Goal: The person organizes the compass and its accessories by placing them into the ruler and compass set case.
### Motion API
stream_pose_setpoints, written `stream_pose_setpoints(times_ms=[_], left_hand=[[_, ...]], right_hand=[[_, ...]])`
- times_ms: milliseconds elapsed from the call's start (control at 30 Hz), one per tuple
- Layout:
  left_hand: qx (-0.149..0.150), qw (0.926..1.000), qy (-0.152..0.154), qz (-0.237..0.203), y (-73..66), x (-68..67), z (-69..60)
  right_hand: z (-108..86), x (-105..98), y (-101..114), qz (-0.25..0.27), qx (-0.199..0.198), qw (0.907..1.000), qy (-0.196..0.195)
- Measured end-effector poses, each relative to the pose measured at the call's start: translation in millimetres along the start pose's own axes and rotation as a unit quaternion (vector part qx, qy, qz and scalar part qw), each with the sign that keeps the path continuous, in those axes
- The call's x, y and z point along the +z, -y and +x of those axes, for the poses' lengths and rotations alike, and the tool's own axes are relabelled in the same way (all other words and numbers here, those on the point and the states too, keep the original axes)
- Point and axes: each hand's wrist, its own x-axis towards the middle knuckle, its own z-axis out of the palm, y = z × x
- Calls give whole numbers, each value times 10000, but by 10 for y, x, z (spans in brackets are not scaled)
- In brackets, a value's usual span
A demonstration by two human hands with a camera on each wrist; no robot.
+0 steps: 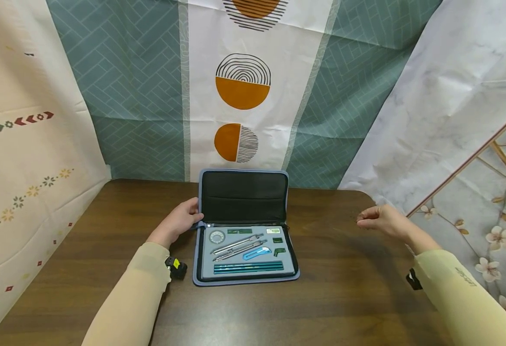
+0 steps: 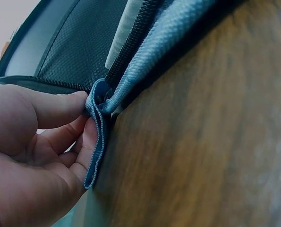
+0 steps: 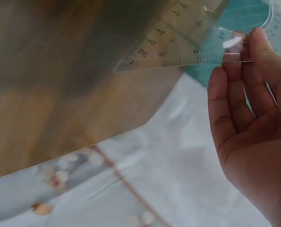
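Note:
An open zip case (image 1: 246, 283) lies on the wooden table, its black lid raised against the patterned cloth. My left hand (image 1: 177, 222) is at the case's left hinge side. In the left wrist view, its thumb and fingers pinch a blue fabric loop (image 2: 96, 142) there. Off to the right, my right hand (image 1: 386, 224) is raised above the table. The right wrist view shows it pinching a clear plastic set square (image 3: 178, 49) with printed scales. A curved, marked clear edge shows beside the thumb; whether it belongs to the same piece I cannot tell.
In the case's grey tray sit metal compasses (image 1: 235, 250), a blue cutter (image 1: 257, 253), dark green pencils (image 1: 248, 267), a round dial-like piece (image 1: 216, 236), a white eraser (image 1: 273, 230) and small green pieces. Cloths hang behind and beside the table (image 1: 335, 307).

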Motion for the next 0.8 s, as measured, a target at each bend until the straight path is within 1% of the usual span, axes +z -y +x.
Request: stream_pose_setpoints(times_ms=[67, 167, 267, 367, 500, 700, 800], left_hand=[[7, 10000, -6, 2, -11, -2, -2], [13, 10000, 1, -6, -9, 0, 2], [19, 10000, 0, 18, 6, 4, 9], [3, 10000, -29, 52, 28, 3, 19], [-25, 10000, -37, 47, 40, 2, 19], [-45, 10000, -44, 17, 39, 8, 10], [-30, 10000, -67, 6, 28, 7, 10]], right_hand=[[52, 0, 89, -124, -141, 9998, -75], [117, 9, 246, -360, -182, 9990, -208], [168, 25, 423, -417, -193, 9986, -267], [238, 37, 578, -303, -348, 9985, -309], [363, 68, 754, 19, -579, 9978, -316], [554, 144, 1025, 95, -682, 9972, -301], [648, 187, 1148, 257, -774, 9963, -257]])
